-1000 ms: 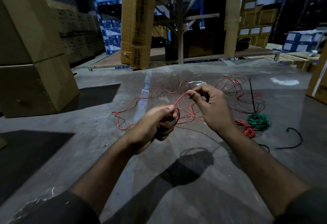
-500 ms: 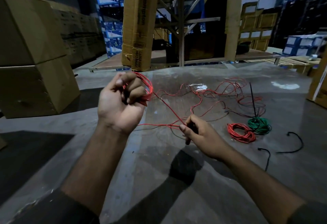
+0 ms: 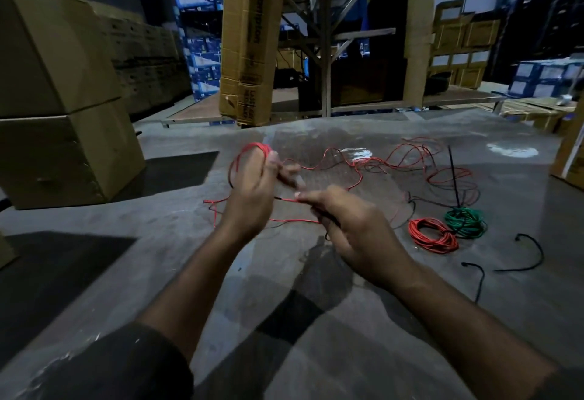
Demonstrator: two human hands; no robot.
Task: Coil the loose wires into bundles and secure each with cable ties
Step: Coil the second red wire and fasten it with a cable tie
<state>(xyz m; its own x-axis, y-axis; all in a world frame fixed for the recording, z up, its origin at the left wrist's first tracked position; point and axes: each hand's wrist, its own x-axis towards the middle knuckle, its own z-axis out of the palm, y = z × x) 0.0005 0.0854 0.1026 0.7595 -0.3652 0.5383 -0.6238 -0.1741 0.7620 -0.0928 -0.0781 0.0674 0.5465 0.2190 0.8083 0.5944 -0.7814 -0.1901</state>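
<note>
Head cam, only angle going. The left hand (image 3: 252,191) is raised just left of centre, fingers curled shut around a few loops of thin red wire (image 3: 319,168); the loops arc over the knuckles toward 12 o'clock. The right hand (image 3: 354,225) sits at about 4 o'clock from it, thumb and forefinger pinched on the same wire, so a short taut stretch runs roughly 9-to-3 between the two hands. Past the pinch the wire snakes loose across the floor (image 3: 316,352) toward 1 o'clock in a messy tangle, some dark strands mixed in.

At 3 o'clock of the right hand lies a finished red coil (image 3: 431,237), flat and round, touching a green coil (image 3: 466,222) just behind it. A black cable tie (image 3: 453,178) stands tilted out of the green one, pointing near 12. Two more curved black ties (image 3: 524,252) lie further right.

Floor is smooth grey concrete, a bit glossy. Cardboard boxes (image 3: 57,115) wall off the 9 o'clock side; plenty of open floor near the person.
</note>
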